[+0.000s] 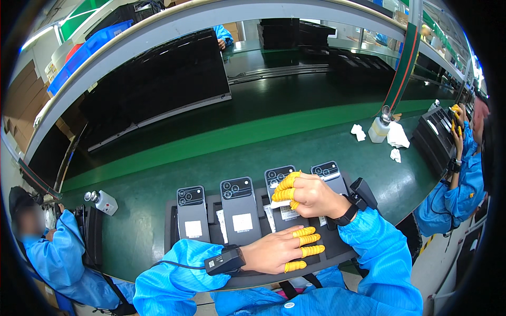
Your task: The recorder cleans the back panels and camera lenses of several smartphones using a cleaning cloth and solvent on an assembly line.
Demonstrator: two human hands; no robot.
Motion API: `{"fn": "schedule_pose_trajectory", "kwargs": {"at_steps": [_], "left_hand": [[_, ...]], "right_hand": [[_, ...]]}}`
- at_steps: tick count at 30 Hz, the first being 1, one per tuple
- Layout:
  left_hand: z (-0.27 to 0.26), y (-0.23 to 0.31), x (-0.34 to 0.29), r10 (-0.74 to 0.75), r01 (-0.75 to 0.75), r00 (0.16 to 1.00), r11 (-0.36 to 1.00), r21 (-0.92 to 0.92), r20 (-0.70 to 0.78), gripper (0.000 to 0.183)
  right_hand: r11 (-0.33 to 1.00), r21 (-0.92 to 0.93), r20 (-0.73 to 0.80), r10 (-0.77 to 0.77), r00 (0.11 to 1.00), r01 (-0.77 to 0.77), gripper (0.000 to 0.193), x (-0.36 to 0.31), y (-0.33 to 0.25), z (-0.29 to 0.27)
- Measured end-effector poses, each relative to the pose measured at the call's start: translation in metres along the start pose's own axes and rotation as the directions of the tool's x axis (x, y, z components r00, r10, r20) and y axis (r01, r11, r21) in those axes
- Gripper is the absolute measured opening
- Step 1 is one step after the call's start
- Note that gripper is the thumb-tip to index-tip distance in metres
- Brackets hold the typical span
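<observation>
Several dark phones [240, 208] lie side by side, camera ends away from me, in a black foam tray [172, 224]. My right hand [316, 196], in yellow finger cots, pinches a white wipe [281, 204] over the upper part of the third phone from the left [291, 222]. Much of that phone's camera end is covered by the fingers. Spread across the lower end of the same phone, my left hand [279, 249] lies with its yellow-covered fingers apart. To the right, another phone [328, 171] is partly hidden by my right hand and wrist.
White pump bottles [107, 203] [379, 129] stand at the left and far right of the green table [142, 203]. Crumpled white wipes [397, 135] lie by the right one. Co-workers in blue sit at either side [52, 253]. A metal post [403, 71] rises at the back right.
</observation>
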State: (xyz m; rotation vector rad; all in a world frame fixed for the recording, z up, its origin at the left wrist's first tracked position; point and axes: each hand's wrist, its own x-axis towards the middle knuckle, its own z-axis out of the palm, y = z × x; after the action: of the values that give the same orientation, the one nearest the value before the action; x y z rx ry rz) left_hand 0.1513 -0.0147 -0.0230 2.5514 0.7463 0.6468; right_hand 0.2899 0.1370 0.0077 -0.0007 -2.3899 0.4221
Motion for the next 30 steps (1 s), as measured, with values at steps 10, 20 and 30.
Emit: {"fn": "schedule_pose_trajectory", "kwargs": {"at_steps": [10,20,30], "left_hand": [[0.0014,-0.0018,-0.0001,0.001,-0.001,1.000,1.000,-0.003,0.013,0.053],[-0.0014,-0.0005,0.0014,0.004,-0.003,1.000,1.000,-0.002,0.026,0.053],[0.0001,-0.0014,0.0014,0.009,-0.009,1.000,1.000,-0.007,0.010,0.052]], "right_hand": [[1.000,0.004,0.000,0.000,1.000,0.000,0.049,0.0010,-0.0009,-0.0011],[1.000,0.005,0.014,-0.016,1.000,0.016,0.032,0.0026,-0.0016,-0.0031],[0.999,-0.007,0.006,-0.031,1.000,0.031,0.029,0.0026,-0.0003,-0.0023]]}}
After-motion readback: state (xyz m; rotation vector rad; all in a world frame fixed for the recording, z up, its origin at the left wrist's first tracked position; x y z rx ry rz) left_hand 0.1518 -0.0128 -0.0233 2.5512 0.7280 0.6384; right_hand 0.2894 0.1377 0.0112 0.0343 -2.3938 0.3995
